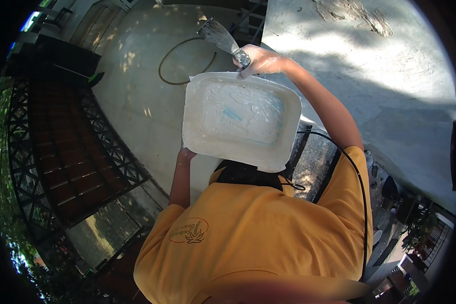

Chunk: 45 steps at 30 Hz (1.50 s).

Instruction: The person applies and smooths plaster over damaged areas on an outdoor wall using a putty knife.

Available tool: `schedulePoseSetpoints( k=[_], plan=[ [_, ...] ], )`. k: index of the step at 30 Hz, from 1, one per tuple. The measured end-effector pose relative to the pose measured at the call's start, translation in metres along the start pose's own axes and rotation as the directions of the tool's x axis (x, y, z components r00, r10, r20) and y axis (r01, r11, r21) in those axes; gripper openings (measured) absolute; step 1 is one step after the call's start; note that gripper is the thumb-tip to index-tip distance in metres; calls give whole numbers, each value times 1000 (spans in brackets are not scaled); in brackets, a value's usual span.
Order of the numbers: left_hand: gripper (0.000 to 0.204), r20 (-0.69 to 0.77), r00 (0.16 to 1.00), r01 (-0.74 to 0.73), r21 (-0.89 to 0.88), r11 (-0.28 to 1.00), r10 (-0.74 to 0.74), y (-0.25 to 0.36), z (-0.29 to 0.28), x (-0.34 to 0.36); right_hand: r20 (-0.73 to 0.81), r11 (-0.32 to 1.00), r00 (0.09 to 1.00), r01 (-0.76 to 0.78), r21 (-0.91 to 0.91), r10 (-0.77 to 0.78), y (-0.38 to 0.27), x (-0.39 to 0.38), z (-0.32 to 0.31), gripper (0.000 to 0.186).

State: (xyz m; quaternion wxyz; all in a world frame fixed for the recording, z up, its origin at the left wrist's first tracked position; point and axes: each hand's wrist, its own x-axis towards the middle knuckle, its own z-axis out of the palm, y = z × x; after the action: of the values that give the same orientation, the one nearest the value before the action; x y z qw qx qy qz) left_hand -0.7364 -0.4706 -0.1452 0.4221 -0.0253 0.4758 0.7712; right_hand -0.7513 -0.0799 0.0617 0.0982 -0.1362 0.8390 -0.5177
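In front of my chest is a white plastic tub [289,109], its inside coated with white putty [248,104]. My left hand [188,152] supports it from below at the left near corner; the fingers are hidden beneath the tub. Just past the far rim, my right hand [264,60] is closed around the handle of a putty knife [222,39]. The knife's blade points up and to the left, smeared with grey-white residue. White residue also marks my right hand.
A pale grey wall-like surface [410,66] fills the upper right, with a rough smeared patch [357,15] on it. A hose [160,71] curls on the concrete floor [137,96]. Dark metal latticework [104,126] stands left; a black cable [357,172] runs along my right arm.
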Motion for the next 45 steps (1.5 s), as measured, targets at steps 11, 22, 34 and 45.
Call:
schedulePoseSetpoints(
  k=[11,22,34,45],
  plan=[
    [102,-107,994,-35,-497,867,-21,-52,56,-13,-394,974,895,-226,0,208,18,11,13,29],
    [95,-280,958,-181,-402,898,68,-50,76,-20,-717,884,574,-449,128,395,59,36,100,28],
    [94,-485,872,-102,-309,946,-64,2,43,-7,-757,842,454,-486,232,470,75,18,177,27],
    [84,-641,767,-143,-131,981,26,-65,12,-12,-795,815,390,-540,211,465,109,-18,224,30]
  ],
)
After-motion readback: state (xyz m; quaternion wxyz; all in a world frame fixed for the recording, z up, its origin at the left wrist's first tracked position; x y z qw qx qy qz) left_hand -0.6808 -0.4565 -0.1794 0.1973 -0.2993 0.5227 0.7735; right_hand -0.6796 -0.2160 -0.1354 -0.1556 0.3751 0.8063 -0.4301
